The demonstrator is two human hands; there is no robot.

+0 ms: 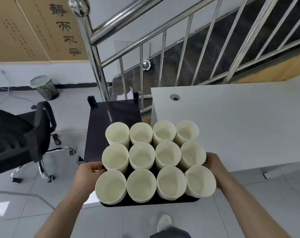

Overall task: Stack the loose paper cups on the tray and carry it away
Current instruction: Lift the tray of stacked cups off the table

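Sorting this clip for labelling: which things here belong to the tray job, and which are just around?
Job: cups, tray, left hand, right hand.
Just around: black cart, white desk, office chair, bin, stair railing.

We have open tiled floor (214,219) below and to our right. Ahead, a black cart (111,121) stands just beyond the tray (145,203), its top bare. A white desk (240,127) closes the right front, and a steel stair railing (97,66) rises behind cart and desk. To our left a black office chair (20,134) takes up the floor, with a wastebasket (44,87) by the wall beyond it.
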